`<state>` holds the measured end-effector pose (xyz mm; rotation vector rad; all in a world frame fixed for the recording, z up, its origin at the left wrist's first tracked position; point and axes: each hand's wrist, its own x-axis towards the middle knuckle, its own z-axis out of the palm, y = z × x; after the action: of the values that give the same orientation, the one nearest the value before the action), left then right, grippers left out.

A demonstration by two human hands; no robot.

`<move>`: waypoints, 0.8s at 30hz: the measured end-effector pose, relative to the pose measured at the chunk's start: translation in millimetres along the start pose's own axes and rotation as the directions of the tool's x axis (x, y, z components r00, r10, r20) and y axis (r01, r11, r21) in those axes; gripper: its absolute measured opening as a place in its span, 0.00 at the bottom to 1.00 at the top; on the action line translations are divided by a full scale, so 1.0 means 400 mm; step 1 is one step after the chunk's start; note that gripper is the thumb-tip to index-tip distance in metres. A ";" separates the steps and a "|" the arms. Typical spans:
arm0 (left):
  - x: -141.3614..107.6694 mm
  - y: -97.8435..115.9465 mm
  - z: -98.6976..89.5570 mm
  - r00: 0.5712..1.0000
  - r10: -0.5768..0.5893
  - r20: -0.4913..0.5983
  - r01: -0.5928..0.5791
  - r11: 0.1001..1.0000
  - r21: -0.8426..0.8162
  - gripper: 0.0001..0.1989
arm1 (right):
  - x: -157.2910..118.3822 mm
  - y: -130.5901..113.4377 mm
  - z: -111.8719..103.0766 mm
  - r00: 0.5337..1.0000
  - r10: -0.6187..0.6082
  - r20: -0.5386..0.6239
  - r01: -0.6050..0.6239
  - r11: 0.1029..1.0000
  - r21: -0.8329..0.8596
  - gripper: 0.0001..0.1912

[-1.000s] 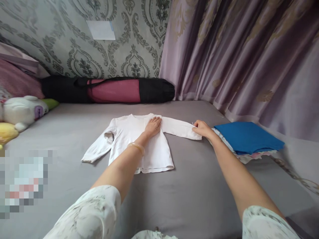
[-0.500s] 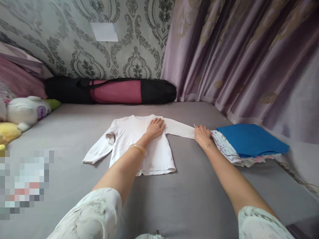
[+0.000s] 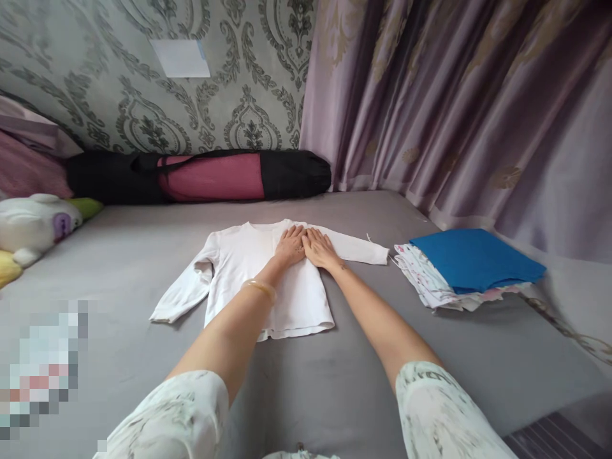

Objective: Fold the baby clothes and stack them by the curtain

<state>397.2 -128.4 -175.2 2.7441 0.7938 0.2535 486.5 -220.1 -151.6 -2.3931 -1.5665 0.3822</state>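
A white long-sleeved shirt (image 3: 243, 255) lies spread on the grey bed sheet (image 3: 363, 331). Its right-hand sleeve stretches out straight towards the folded clothes, while the left-hand sleeve angles down and is creased. My left hand (image 3: 291, 245) rests flat on the shirt's upper right chest, fingers extended. Beside it, my right hand (image 3: 321, 248) lies flat at the shoulder where the sleeve begins, its fingertips close to the left hand. Neither hand grips the cloth.
On the right sits a stack of folded clothes with a blue piece (image 3: 478, 258) on top. A black and pink long bag (image 3: 210, 177) lies along the wall. Plush toys (image 3: 33, 223) are at the left, above a pixelated patch (image 3: 43, 370). Purple curtains (image 3: 411, 95) hang behind.
My right hand has let go of the sleeve cuff and moved left to the shirt's shoulder, beside my left hand. The sleeve now lies extended. The view has shifted slightly.
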 end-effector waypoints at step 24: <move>-0.001 0.001 0.004 0.998 0.028 -0.056 -0.029 0.999 -0.026 0.25 | -0.201 0.230 -0.095 0.931 0.355 -0.083 -0.365 0.898 -0.248 0.32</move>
<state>397.3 -129.3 -176.8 2.7352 0.7602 0.3453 547.2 -332.1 -142.2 -2.8850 -1.2149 0.2091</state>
